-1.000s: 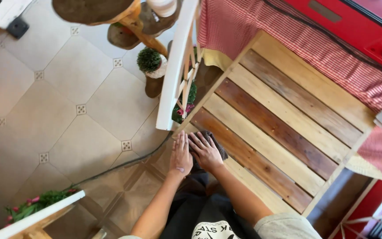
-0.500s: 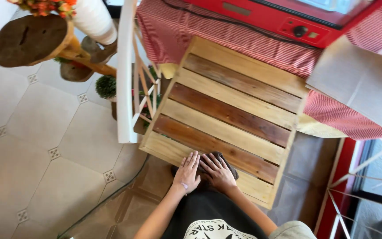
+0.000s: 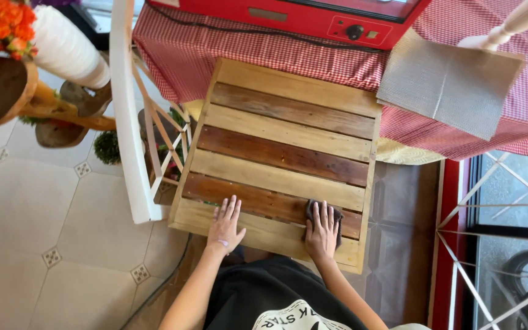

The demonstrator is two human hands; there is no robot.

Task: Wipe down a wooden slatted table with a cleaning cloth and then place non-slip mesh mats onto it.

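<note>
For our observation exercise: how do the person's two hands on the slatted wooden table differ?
The left hand lies bare and flat on the slatted wooden table; the right hand presses a dark cloth. The left hand sits nearer the table's left edge, the right hand nearer its right. Both lie palm down, fingers extended.

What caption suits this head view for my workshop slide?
Right hand presses a dark cloth on a slatted wooden table; left hand lies flat beside it.

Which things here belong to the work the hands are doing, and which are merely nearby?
In use:
- right hand pressing a dark cloth
- left hand flat on the slatted wooden tabletop

Merely nearby:
- red appliance
- checked tablecloth
- grey mat
- white trellis
- orange flowers
</note>
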